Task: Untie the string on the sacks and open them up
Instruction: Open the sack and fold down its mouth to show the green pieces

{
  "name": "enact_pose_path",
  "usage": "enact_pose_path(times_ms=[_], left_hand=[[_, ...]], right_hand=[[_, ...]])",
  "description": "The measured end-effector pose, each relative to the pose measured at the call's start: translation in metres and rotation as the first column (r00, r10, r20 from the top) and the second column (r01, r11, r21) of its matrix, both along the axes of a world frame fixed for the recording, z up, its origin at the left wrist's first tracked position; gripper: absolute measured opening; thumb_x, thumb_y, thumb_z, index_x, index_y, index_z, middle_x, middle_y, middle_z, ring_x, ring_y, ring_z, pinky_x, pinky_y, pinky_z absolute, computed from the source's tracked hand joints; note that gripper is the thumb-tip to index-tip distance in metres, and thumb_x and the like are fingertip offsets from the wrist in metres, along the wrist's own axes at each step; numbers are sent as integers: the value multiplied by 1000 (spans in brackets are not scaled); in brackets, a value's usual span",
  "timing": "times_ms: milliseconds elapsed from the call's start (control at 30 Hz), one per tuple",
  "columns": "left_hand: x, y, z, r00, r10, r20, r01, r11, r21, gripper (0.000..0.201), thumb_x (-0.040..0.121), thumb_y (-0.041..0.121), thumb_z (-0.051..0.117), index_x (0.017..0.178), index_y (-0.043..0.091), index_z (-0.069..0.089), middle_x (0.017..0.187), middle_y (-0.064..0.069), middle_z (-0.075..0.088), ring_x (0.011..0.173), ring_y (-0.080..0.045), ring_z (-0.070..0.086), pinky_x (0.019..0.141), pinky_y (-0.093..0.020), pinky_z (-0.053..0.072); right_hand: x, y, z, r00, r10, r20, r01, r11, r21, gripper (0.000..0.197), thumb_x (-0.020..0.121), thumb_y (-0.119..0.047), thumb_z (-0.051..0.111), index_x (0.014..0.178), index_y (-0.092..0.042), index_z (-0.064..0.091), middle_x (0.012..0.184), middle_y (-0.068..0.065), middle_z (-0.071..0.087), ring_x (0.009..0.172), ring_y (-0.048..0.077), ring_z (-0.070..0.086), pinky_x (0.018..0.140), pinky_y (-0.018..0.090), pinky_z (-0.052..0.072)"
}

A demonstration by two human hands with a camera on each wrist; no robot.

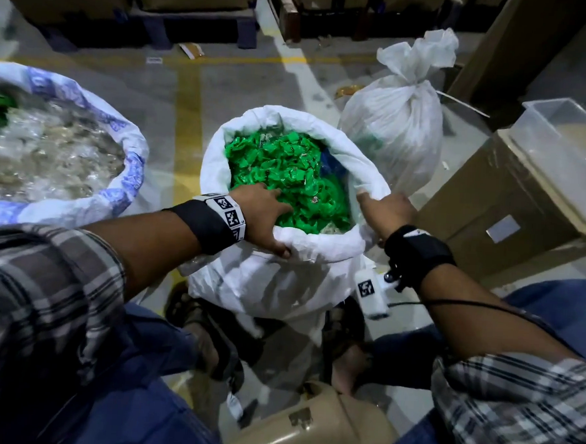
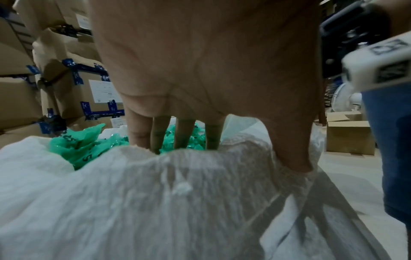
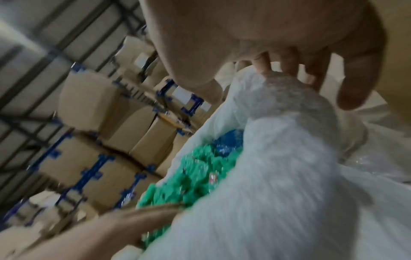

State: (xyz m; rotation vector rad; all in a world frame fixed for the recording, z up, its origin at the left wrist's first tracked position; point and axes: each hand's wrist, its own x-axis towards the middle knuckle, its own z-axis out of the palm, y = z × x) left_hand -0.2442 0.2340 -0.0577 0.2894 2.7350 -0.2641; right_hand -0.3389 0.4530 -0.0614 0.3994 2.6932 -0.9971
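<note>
A white woven sack (image 1: 274,282) stands open between my feet, its rim rolled down, filled with green plastic wrappers (image 1: 287,173). My left hand (image 1: 267,220) grips the near rim (image 2: 177,176), fingers (image 2: 160,133) inside on the wrappers and thumb outside. My right hand (image 1: 385,210) grips the right side of the rim (image 3: 289,109), fingers curled over the fold. Behind it stands a second white sack (image 1: 392,138), its neck (image 1: 415,81) bunched and tied shut. A third, blue-printed sack (image 1: 127,163) sits open at the left, holding clear plastic scraps.
A cardboard box (image 1: 512,207) with a clear plastic tub (image 1: 564,135) on top stands at the right. Stacked cartons on pallets (image 1: 194,20) line the back. A tan container (image 1: 306,428) lies by my knees. Concrete floor with yellow lines (image 1: 189,105) runs between the sacks.
</note>
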Motion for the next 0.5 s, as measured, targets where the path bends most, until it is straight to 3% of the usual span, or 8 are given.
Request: enact_pose_path(times_ms=[67,167,233,267,300,333,400,500], left_hand=[[0,0,1,1000,-11,24,11,1000,-9,113,58,101,40,152,40,29,161,-9,30,134,-40,46,101,-47,49],[4,3,-1,999,-33,32,33,999,-13,113,60,101,37,154,38,26,163,-12,25,135,-41,43,103,-48,48],[8,6,-4,999,-29,33,30,999,-29,112,63,101,32,155,38,23,164,-15,22,137,-43,40,102,-48,48],[10,7,-6,999,-20,36,21,999,-41,111,64,101,29,156,37,21,164,-17,20,138,-45,38,101,-49,47],[12,8,-9,999,-7,35,8,999,-52,110,66,100,27,156,37,20,163,-19,19,138,-48,37,99,-50,46],[14,9,-11,999,8,34,-6,998,-55,108,68,99,25,156,36,18,163,-21,18,139,-50,36,99,-51,46],[17,7,-13,999,25,33,-23,998,-58,107,72,96,21,157,32,14,163,-24,17,140,-52,34,102,-53,45],[17,7,-12,998,11,68,-7,999,-50,116,66,101,17,158,31,13,162,-25,17,138,-54,35,102,-53,45]], right_hand=[[14,2,-7,1000,29,-7,-29,1000,-7,81,90,-53,59,141,7,40,140,26,51,129,39,51,96,39,44],[12,9,-12,998,43,40,-38,992,-118,54,93,-32,61,130,6,52,126,24,62,118,39,59,86,35,46],[7,12,-6,994,36,104,-12,974,-227,30,96,-21,59,112,3,61,107,24,64,97,37,67,91,44,56],[6,14,0,987,12,159,36,956,-292,17,99,-16,54,100,0,59,93,26,61,78,33,66,87,42,58],[5,15,5,977,-12,214,86,936,-341,14,102,-11,49,100,-1,57,79,24,52,61,29,58,75,36,59],[4,17,12,961,-15,275,133,901,-413,14,104,-8,43,112,-3,54,74,19,46,56,28,52,65,32,54],[-3,19,19,921,-41,386,265,793,-549,39,105,-7,39,140,8,40,85,17,49,73,29,52,75,35,44],[-10,16,15,886,-121,447,389,720,-575,48,101,-12,44,146,3,38,113,13,59,102,27,58,102,39,41]])
